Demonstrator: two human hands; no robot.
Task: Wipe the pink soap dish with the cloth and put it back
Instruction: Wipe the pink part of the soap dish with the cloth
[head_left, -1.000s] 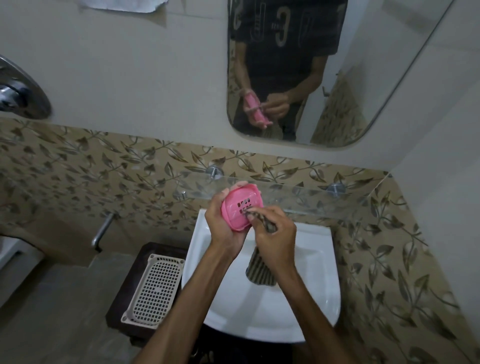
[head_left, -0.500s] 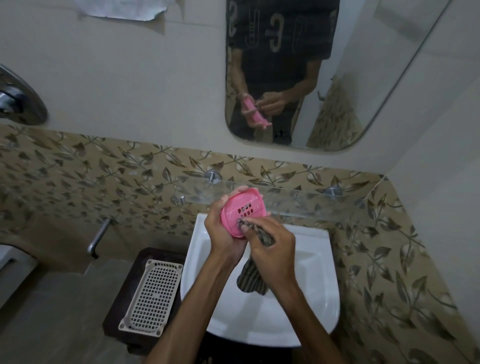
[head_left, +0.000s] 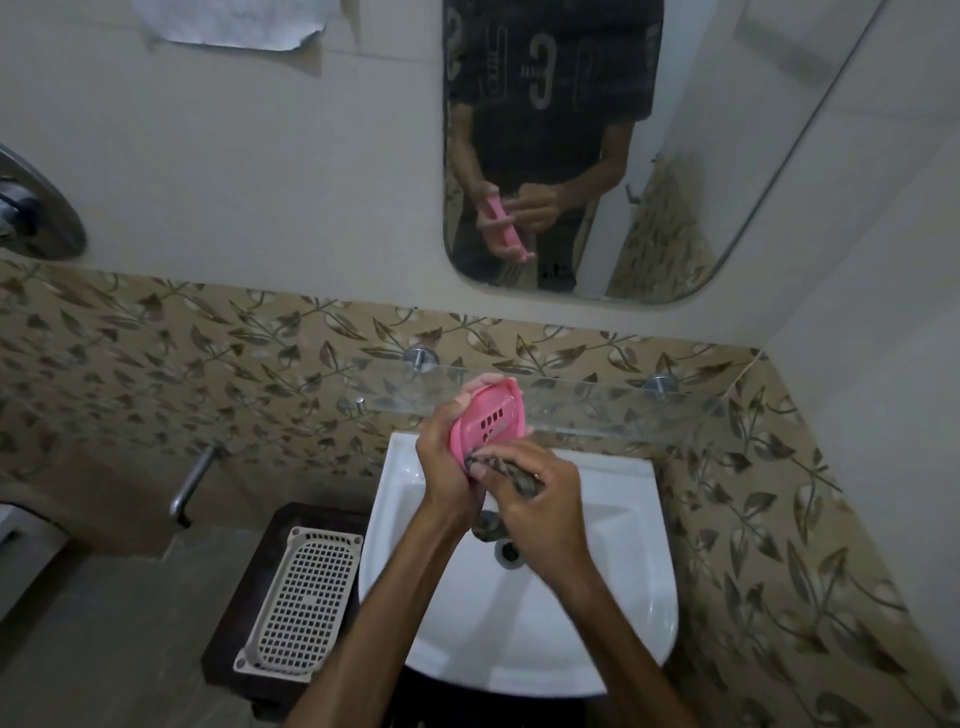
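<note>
Pink soap dish (head_left: 485, 418), gripped upright by the left hand (head_left: 445, 470), is mid-wipe, the right hand (head_left: 540, 506) clutching the cloth (head_left: 506, 470); returning it remains.

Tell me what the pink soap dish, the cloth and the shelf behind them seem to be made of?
Pink soap dish: probably moulded plastic, with an even colour and punched drain slots. Cloth: soft woven fabric, striped, crumpling in the right hand. Shelf: clear glass, since the tiles show through it, on shiny metal pegs.
</note>
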